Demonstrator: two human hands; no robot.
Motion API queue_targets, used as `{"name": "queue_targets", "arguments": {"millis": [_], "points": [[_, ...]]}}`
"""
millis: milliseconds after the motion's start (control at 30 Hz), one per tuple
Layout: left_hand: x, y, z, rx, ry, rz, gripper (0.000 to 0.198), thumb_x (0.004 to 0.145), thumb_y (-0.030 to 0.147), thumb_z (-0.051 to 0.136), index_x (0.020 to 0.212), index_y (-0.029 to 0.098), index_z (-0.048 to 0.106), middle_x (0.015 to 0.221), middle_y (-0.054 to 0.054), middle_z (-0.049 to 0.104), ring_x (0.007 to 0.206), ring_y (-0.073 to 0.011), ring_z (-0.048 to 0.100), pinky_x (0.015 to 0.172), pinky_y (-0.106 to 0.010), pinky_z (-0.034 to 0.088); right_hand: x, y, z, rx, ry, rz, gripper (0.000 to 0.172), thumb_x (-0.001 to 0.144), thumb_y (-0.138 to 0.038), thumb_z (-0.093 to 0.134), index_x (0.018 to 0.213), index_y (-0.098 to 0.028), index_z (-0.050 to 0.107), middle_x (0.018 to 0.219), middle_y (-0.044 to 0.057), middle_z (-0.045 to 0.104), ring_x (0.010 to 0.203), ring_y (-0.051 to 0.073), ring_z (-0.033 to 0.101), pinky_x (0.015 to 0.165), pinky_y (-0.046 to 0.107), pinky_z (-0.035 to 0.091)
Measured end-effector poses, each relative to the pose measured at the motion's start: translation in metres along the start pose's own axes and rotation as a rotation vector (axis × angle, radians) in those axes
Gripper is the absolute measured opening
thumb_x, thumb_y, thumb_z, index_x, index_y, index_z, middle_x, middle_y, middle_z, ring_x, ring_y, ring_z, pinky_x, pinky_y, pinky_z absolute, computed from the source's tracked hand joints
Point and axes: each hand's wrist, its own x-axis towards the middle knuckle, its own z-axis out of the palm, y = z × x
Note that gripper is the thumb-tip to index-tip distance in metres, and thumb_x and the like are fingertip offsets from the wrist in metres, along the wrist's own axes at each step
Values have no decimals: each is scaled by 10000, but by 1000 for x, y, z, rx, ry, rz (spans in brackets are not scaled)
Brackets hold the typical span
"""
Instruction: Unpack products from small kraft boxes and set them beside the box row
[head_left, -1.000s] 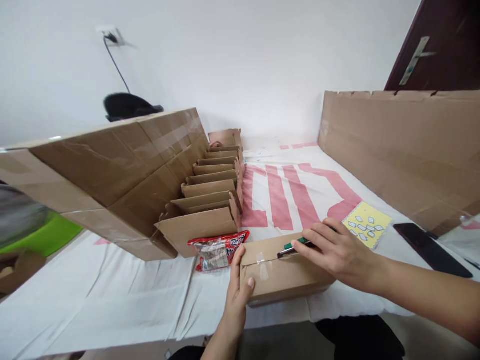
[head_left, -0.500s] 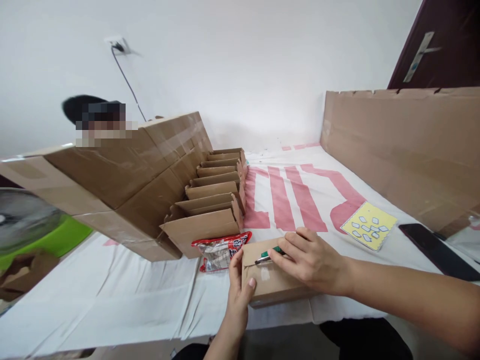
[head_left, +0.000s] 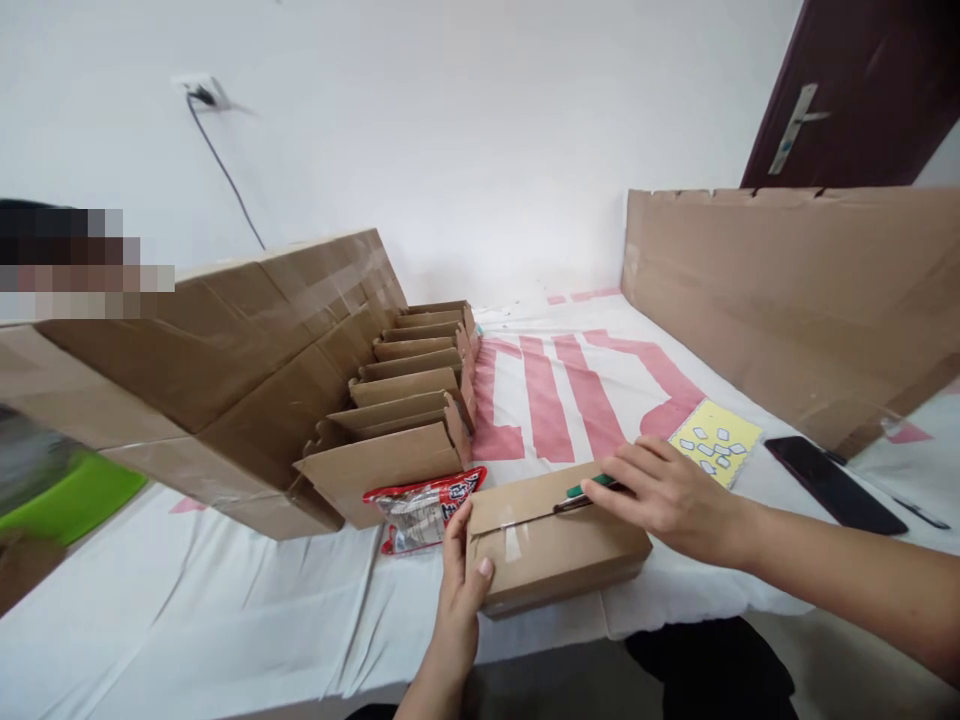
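A small closed cardboard box (head_left: 564,560) lies at the table's front edge, with a piece of clear tape across its top seam. My left hand (head_left: 459,580) grips the box's left end, thumb on the top and fingers round the far corner. In my right hand (head_left: 664,495) is a slim green-handled craft knife (head_left: 592,488), held low over the box. Its dark metal tip points left and meets the seam near the middle of the top. Beside my left fingertips lies a red and clear plastic snack packet (head_left: 420,512).
A row of open cardboard boxes (head_left: 382,455) stands behind the packet, against a tall carton wall (head_left: 225,360). To the right are a yellow patterned card (head_left: 716,440), a black phone (head_left: 832,485), a pen (head_left: 919,510) and a cardboard panel (head_left: 787,290). Someone's dark cap (head_left: 45,225) shows at left.
My right hand has moved the knife rightward along the seam, from near the box's left end to its middle. My left hand keeps its grip. The view has turned slightly right.
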Motion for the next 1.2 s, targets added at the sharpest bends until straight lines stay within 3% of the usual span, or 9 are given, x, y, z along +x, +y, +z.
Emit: {"name": "queue_targets", "arguments": {"millis": [167, 300, 500, 600, 700, 800, 967, 1100, 1200], "points": [[2, -6, -2, 7, 6, -1, 681, 776, 555, 587, 1370, 264, 421, 1493, -74, 413, 1394, -327, 338, 1141, -458, 274, -75, 15, 1, 95, -116, 352, 343, 906, -42, 422, 1149, -188, 614, 1021, 100, 650, 955, 235, 555, 818, 397, 427], [3, -7, -3, 18, -3, -2, 700, 774, 584, 577, 1371, 256, 418, 1495, -77, 411, 1398, -332, 328, 1141, -455, 278, -132, -1, 19, 242, -233, 608, 293, 888, -139, 528, 1169, -180, 602, 1046, 114, 659, 946, 248, 601, 804, 407, 489], [1, 0, -1, 11, -16, -1, 696, 790, 566, 573, 1385, 241, 411, 1500, -85, 408, 1411, -324, 318, 1143, -444, 279, -166, -18, 55, 339, -548, 658, 326, 806, -117, 595, 1115, -199, 662, 974, 101, 699, 891, 271, 661, 776, 413, 531], [0, 2, 0, -12, -29, -5, 704, 792, 559, 571, 1394, 236, 398, 1514, -93, 388, 1419, -325, 302, 1144, -454, 272, -134, 1, 54, 320, -533, 598, 193, 872, -153, 561, 1012, -182, 690, 931, 102, 700, 844, 266, 660, 749, 422, 528], [0, 1, 0, -17, -32, -7, 707, 787, 563, 577, 1392, 241, 402, 1518, -94, 382, 1421, -329, 296, 1145, -465, 263, -73, 16, 41, 311, -233, 523, 227, 949, -157, 459, 1049, -157, 662, 991, 119, 692, 922, 248, 631, 810, 431, 514], [0, -2, 0, -23, -22, -3, 711, 776, 579, 587, 1385, 255, 413, 1517, -87, 389, 1421, -333, 298, 1138, -470, 277, -5, 5, 34, 466, -50, 284, 247, 954, -120, 433, 1069, -159, 648, 1053, 106, 684, 999, 211, 596, 859, 383, 501], [1, -8, -3, 11, -19, 25, 713, 788, 570, 584, 1392, 235, 406, 1518, -101, 385, 1411, -329, 321, 1149, -471, 270, 67, -32, 48, 496, -80, -84, 200, 952, -166, 489, 1050, -200, 659, 1172, 75, 645, 1123, 222, 517, 935, 399, 440], [2, -11, -7, 20, -47, 44, 720, 806, 553, 575, 1414, 224, 371, 1537, -113, 354, 1429, -320, 295, 1171, -472, 234, 89, -38, 60, 416, -95, -281, 253, 983, -179, 445, 833, -174, 650, 1052, 72, 648, 1045, 212, 529, 895, 362, 415], [2, -12, -8, 11, -69, 49, 724, 815, 541, 575, 1426, 223, 352, 1546, -115, 339, 1437, -314, 281, 1180, -469, 215, 95, -35, 61, 381, -67, -384, 275, 992, -152, 406, 822, -171, 620, 952, 66, 639, 952, 200, 539, 843, 351, 399]]}}
